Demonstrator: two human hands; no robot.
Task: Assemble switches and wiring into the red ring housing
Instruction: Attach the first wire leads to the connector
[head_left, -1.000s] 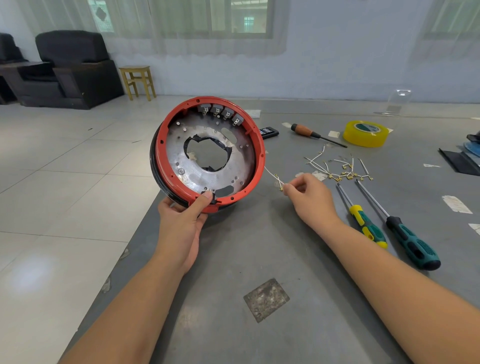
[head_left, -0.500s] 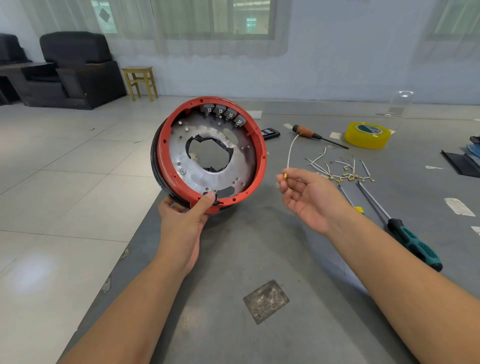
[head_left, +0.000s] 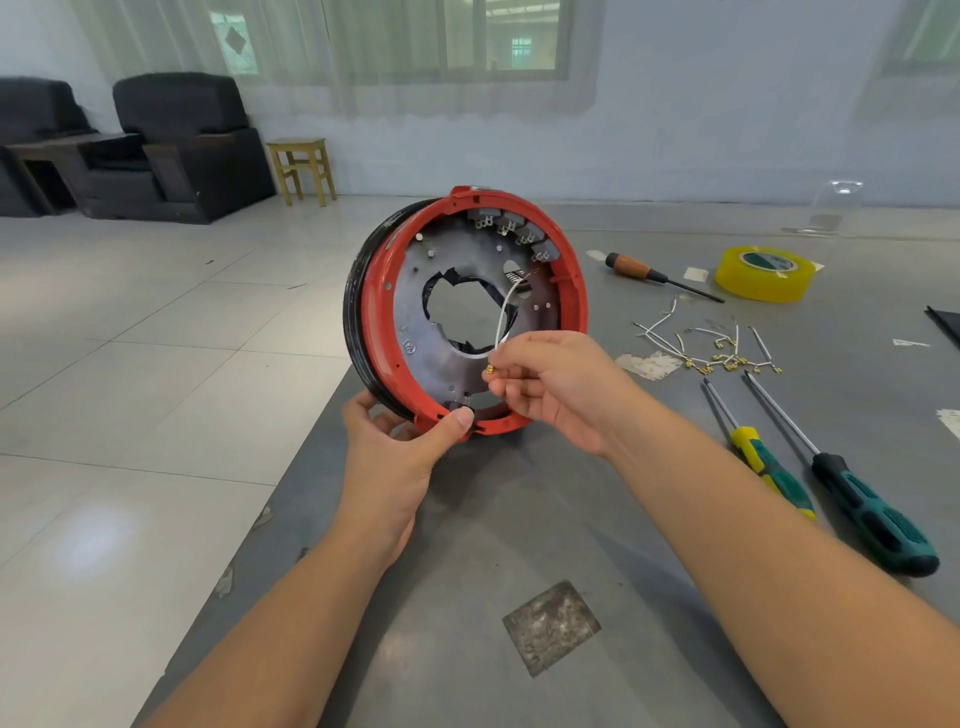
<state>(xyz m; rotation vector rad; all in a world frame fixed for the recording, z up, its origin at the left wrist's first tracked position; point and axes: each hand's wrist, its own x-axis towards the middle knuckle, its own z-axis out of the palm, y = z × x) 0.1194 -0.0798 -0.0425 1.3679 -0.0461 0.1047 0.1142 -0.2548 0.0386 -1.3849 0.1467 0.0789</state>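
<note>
Four grey switches (head_left: 511, 228) sit in the red ring housing (head_left: 571, 306), which the left hand (head_left: 400, 441) grips at its lower rim; the right hand (head_left: 558, 382) pinches one white brass-tipped wire (head_left: 501, 322), not yet connected, and more loose wires (head_left: 711, 348) wait on the grey worktop (head_left: 519, 519).

left hand (head_left: 395, 457): holds red ring housing (head_left: 470, 312) upright by its lower rim on the table (head_left: 467, 597)
right hand (head_left: 561, 384): pinches white wire (head_left: 501, 317) before the housing

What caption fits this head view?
Left hand steadies the red ring housing on edge while right hand brings a white wire.

The right hand (head_left: 563, 387) has carried the white wire (head_left: 500, 322) to the turned housing (head_left: 470, 312).
</note>
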